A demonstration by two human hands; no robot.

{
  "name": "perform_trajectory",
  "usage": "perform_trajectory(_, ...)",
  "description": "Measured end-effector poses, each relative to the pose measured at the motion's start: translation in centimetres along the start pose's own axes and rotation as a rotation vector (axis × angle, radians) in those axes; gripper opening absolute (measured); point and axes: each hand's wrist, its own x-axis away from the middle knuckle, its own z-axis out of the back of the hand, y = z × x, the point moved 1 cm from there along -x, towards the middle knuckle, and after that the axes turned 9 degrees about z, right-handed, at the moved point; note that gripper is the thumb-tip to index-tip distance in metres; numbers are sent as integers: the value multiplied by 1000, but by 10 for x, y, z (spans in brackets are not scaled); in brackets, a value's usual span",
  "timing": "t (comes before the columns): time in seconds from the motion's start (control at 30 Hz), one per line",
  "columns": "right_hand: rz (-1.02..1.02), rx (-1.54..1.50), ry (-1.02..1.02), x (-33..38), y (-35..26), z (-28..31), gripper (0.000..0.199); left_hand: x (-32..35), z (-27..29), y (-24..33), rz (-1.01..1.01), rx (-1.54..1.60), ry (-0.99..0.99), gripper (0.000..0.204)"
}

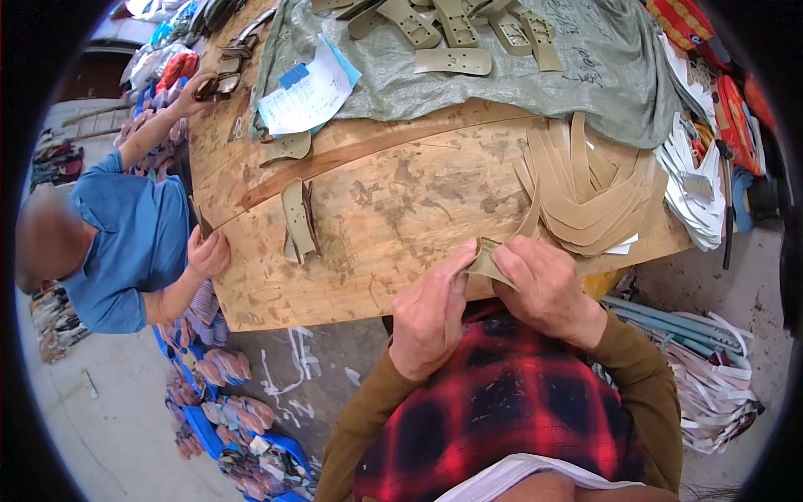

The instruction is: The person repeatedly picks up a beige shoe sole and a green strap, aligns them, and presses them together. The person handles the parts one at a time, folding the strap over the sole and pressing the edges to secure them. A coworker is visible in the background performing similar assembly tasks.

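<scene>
In the head view, a worker's left hand [431,314] and right hand [544,280], fingers drawn closed, pinch a curved olive strap [485,266] between them at a wooden table's [376,226] near edge, near fanned tan strips [585,226].

At 11 o'clock, a white paper [309,94] carries rows of small handwriting, too fine to make out. Between 1 and 2 o'clock, large black hand-drawn characters [588,69] run in 2 groups over the grey-green sheeting [623,105], skewed and partly lost in its creases. At 10 o'clock, 1 small pale mark [238,127], shaped like a character, stands on the wooden tabletop [393,197] near its edge.
</scene>
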Motion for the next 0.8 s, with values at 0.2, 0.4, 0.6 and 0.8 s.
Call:
perform_trajectory(0.2,-93,-112,-85,0,0,2,27,1,0,-10,-56,28,-40,27)
perform_trajectory(0.4,-243,-674,-141,-19,-4,17,33,11,-17,-25,553,1213,-72,22)
perform_trajectory(0.6,-266,-654,-222,-12,-11,12,33,-4,-14,-27,241,641,41,13)
perform_trajectory(0.8,-249,-599,-246,-10,-6,13,29,-15,-22,-29,321,995,-25,17)
